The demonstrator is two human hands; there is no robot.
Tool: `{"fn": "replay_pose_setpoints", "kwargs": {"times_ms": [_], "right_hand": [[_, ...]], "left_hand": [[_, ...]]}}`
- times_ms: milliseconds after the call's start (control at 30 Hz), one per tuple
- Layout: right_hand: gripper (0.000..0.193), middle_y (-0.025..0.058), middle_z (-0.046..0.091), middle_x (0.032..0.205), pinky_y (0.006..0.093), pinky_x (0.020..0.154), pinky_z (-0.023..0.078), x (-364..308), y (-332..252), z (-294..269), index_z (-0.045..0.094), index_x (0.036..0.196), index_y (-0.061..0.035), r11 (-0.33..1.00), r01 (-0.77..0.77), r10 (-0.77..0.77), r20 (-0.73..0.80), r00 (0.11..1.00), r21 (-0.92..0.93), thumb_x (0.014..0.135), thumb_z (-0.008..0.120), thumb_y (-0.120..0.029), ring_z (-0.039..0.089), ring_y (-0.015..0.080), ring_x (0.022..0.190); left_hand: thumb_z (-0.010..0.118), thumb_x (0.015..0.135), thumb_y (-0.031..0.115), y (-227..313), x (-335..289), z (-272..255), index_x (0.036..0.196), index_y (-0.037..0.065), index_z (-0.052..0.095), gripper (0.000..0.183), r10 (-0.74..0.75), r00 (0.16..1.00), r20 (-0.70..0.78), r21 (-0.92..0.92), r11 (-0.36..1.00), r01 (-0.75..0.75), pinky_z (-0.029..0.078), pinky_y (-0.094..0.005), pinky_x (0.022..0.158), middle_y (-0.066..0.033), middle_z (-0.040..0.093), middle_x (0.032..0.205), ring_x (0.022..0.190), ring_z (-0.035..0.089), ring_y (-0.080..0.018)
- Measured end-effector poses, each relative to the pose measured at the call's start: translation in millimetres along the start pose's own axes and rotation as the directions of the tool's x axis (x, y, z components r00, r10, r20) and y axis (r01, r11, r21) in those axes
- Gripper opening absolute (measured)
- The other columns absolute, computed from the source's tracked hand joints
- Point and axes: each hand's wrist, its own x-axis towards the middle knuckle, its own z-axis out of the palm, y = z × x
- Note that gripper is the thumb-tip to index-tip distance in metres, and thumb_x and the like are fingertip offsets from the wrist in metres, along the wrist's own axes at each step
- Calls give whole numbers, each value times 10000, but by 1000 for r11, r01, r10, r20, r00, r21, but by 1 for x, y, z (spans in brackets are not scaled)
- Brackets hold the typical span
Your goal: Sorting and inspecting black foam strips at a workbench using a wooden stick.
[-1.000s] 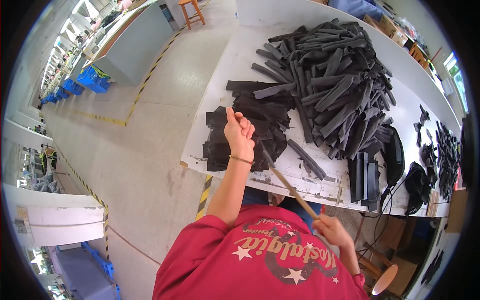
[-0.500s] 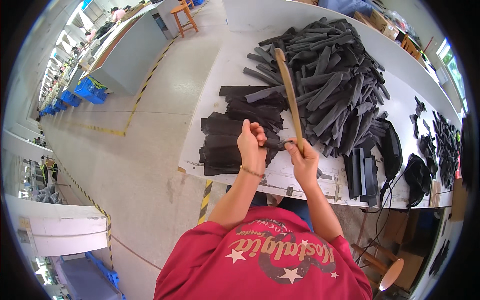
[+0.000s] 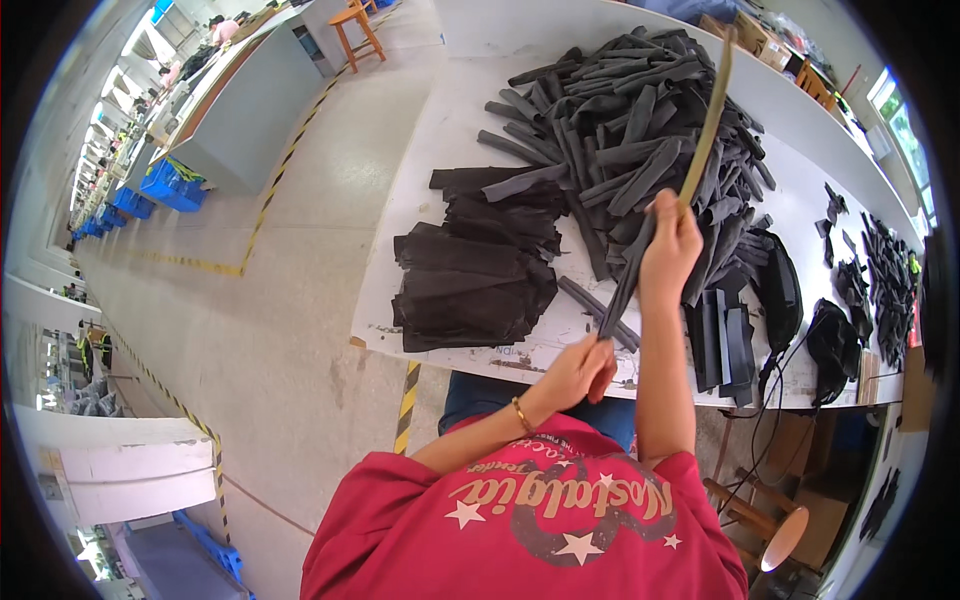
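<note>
The counter (image 3: 422, 135) is broad, white and smooth, its front edge scuffed and chipped. Across its back rises a tangled heap (image 3: 620, 85) of soft, matt, dark grey fabric tubes, wrinkled and lying every way. Left of the heap's lower part sits a flatter stack (image 3: 460, 295) of black fabric pieces, their ends ragged. A slim, slightly curved, wood-coloured stick (image 3: 711, 125) slants up from the right hand (image 3: 672, 248), whose grip is wrapped around its lower part. A creased dark fabric tube (image 3: 624, 285) stretches between both hands above the counter's front; the left hand (image 3: 580, 374) has its grip pinched on the lower end. Whether the stick runs inside is unclear. Far left on the floor, a blue plastic crate (image 3: 168, 190) shows something yellow-green at its rim; its other contents are too small to tell.
</note>
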Motion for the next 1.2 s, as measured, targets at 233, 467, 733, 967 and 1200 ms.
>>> {"fn": "replay_pose_setpoints", "kwargs": {"times_ms": [233, 467, 733, 967, 1200], "right_hand": [[309, -62, 400, 568, 204, 413, 284, 27, -9, -5, 611, 817, -18, 949, -313, 310, 236, 921, -27, 932, 572, -303, 358, 30, 450], [303, -85, 387, 568, 197, 417, 246, -32, -7, -1, 591, 822, -67, 832, -542, 415, 518, 748, 116, 952, 527, -332, 328, 10, 465], [132, -79, 452, 612, 191, 439, 250, -51, 12, -7, 562, 831, -48, 866, -474, 314, 565, 763, 159, 889, 630, -145, 324, 2, 498], [78, -58, 378, 515, 207, 373, 196, -8, 31, 15, 571, 875, -56, 839, -415, 370, 190, 909, 352, 896, 606, -123, 286, 28, 389], [234, -54, 388, 624, 201, 432, 246, 36, 65, -24, 542, 1120, -37, 985, -107, 128, 161, 979, -134, 896, 589, -85, 319, 27, 488]], "left_hand": [[408, 945, 68, 16, -12, -35, 868, -2, 537, 166, 443, 852, -280, 365, 870, -332, 455, -240, 674, -70, 578, 843, 715, 551, -113], [557, 920, 86, 56, 61, -44, 1018, 1, 534, 132, 448, 837, -315, 114, 893, -435, 438, -194, 701, -8, 573, 876, 779, 520, -47], [419, 993, 256, 53, 57, -39, 939, 49, 493, 226, 258, 845, -469, -107, 933, -344, 372, -220, 385, -23, 530, 643, 416, 452, -75], [418, 987, 271, 24, 28, -41, 851, 40, 526, 288, 11, 999, -36, 68, 998, -8, 304, -218, 366, -4, 489, 490, 381, 408, -55], [621, 823, 142, 64, 33, -123, 891, 74, 644, 99, 569, 815, -115, 882, 435, -179, 476, -314, 621, -56, 595, 715, 639, 558, -234]]}}
